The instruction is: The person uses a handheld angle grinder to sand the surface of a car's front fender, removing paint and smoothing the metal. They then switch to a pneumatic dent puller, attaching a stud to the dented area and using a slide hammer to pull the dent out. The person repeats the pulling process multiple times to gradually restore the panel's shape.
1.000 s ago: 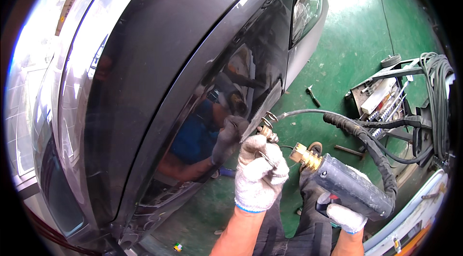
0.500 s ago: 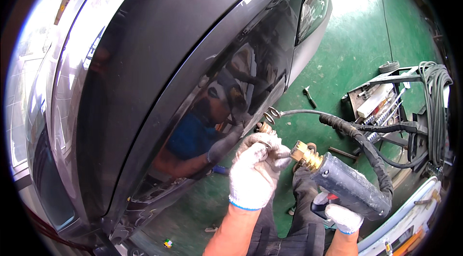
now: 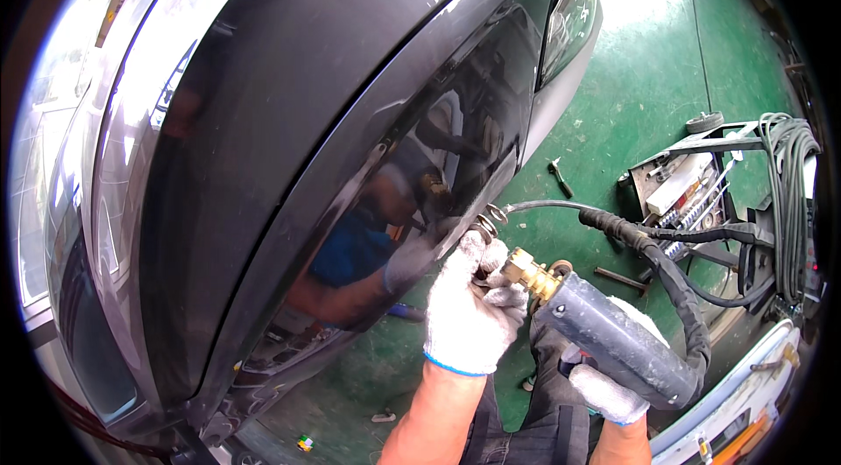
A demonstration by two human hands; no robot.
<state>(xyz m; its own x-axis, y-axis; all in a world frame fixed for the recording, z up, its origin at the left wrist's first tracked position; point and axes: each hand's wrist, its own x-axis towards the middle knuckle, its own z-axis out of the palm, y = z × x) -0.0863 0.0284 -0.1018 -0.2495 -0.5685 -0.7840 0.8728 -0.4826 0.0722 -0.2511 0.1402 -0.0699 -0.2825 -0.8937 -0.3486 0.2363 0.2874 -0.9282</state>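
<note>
My left hand [image 3: 469, 316], in a white glove, is closed at the lower edge of the glossy dark-grey car panel [image 3: 420, 176]; what its fingers hold is partly hidden. Metal rings [image 3: 489, 218] on a fitting stand just above those fingers, beside the panel. My right hand [image 3: 613, 390], also gloved, grips a dark-grey cylindrical tool [image 3: 613, 342], whose brass tip [image 3: 530, 276] lies right at my left fingertips; whether the two touch is unclear.
On the green floor [image 3: 631, 88] at right stands a wheeled cart [image 3: 674, 184] with tools and coiled cables [image 3: 784, 211]; thick hoses [image 3: 613, 224] run from it. A small dark tool [image 3: 561, 176] and a metal bar [image 3: 620, 279] lie nearby, with a white board [image 3: 727, 395] lower right.
The tool in my right hand has moved left and slightly up, bringing its brass tip to my left fingers. My left hand has shifted slightly, its fingers still bunched by the fitting.
</note>
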